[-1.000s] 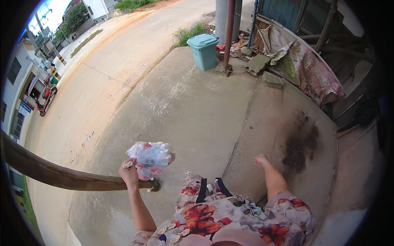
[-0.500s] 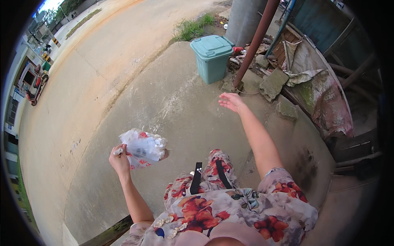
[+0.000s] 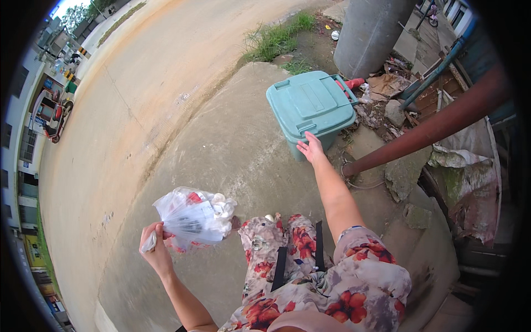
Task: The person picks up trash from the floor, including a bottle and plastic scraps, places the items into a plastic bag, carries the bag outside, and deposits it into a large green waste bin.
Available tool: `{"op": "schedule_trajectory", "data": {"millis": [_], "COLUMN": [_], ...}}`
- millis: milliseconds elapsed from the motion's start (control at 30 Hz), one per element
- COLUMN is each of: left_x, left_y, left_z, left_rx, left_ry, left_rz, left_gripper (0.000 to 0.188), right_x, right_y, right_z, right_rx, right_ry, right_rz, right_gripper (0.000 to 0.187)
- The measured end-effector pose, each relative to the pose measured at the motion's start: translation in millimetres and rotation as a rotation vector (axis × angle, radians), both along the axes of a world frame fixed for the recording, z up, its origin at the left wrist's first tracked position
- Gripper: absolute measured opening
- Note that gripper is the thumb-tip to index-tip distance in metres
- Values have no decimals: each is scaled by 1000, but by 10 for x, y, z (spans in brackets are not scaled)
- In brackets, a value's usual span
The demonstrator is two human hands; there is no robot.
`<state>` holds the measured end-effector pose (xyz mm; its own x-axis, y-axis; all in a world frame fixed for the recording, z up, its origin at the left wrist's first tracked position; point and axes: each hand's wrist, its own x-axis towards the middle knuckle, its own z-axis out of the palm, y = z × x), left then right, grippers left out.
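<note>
My left hand [image 3: 157, 248] is closed round the gathered neck of a thin white plastic bag [image 3: 194, 217]. Crumpled white and red rubbish shows through the film, and the bag hangs clear of the ground. Stretched forward, my right hand [image 3: 312, 148] has its fingers apart and holds nothing. It is at the near edge of a pale green wheeled bin [image 3: 313, 105] with its lid down; whether the fingertips touch the lid I cannot tell.
A slanting red-brown pole [image 3: 428, 124] stands right of the bin, with a thick grey column [image 3: 371, 36] behind it. Broken concrete [image 3: 408, 172], litter and torn sheeting lie at the right. Grass [image 3: 279, 39] edges the sandy road [image 3: 110, 138]; a red scooter [image 3: 57, 117] is parked far left.
I have come closer to the bin, which looms larger. My right hand has gone from short of the bin to its lid edge. The bag is still in my left hand.
</note>
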<state>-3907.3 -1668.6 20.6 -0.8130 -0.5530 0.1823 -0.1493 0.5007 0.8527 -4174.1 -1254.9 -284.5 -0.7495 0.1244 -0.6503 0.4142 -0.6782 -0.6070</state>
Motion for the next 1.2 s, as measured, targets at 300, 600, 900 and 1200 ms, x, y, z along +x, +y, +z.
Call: {"op": "schedule_trajectory", "data": {"millis": [300,600,900,1200], "left_x": [-2258,-4024,-4220,-1535], "left_y": [1134,2692,3926,2578], "left_z": [-176,-591,-2143,-2299], "left_rx": [270,565,1239,1008], "left_ry": [-23,-40,-448,-467], "left_rz": [-326,-450,-179,-56], "left_gripper": [15,15,32,54], "right_x": [-660,-1125,-1087,-755], "right_y": [801,2177,2269,734], "right_z": [878,2308,2384,1478], "right_rx": [-168,-69,-204,-168], "right_ry": [57,204,207,-112], "right_rz": [71,-88,-118,255], "right_gripper": [56,60,48,73]}}
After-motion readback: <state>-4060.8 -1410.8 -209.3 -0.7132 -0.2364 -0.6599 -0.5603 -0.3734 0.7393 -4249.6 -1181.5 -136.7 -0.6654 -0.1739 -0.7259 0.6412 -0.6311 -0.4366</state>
